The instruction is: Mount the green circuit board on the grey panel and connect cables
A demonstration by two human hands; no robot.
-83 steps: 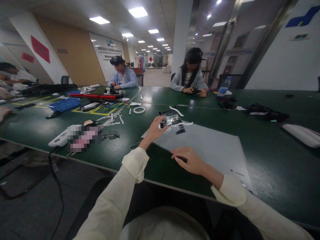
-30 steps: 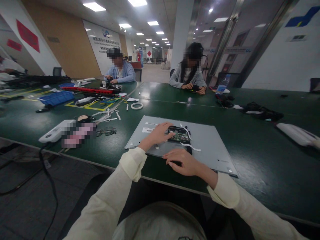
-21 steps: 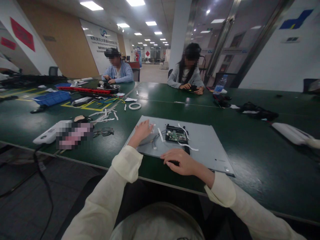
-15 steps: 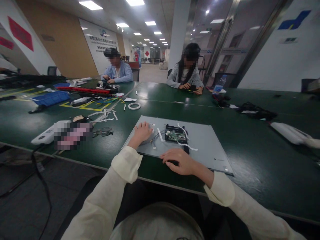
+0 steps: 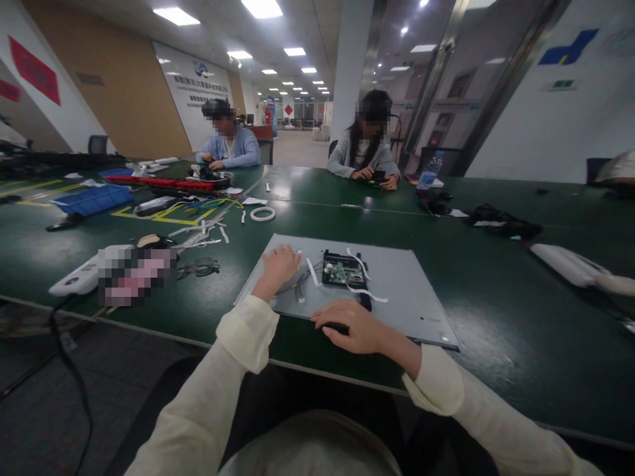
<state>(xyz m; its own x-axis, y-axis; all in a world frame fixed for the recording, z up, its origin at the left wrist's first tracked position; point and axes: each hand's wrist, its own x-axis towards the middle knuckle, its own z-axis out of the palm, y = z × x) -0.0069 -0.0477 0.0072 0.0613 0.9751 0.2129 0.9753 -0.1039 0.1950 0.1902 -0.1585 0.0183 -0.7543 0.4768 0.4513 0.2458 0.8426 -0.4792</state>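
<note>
A flat grey panel (image 5: 401,297) lies on the green table before me. On its middle sits a green circuit board (image 5: 343,272) in a black frame, with white tape strips (image 5: 370,294) around it. My left hand (image 5: 279,270) rests on the panel's left part, fingers spread, beside thin grey cables (image 5: 301,281). At the near edge lies my right hand (image 5: 352,325), palm down, its fingers stretched over the edge and its thumb apart. A dark patch shows between thumb and fingers; I cannot make out what it is.
On the left lie glasses (image 5: 200,267), a white device (image 5: 86,270) with a black cable, loose tape strips (image 5: 206,231), a tape roll (image 5: 262,213) and a blue tray (image 5: 92,199). Two people sit opposite. A white object (image 5: 565,266) lies to the right.
The view has shifted slightly, so everything sits a little further left and lower. Both hands keep nearly the same places on the panel.
</note>
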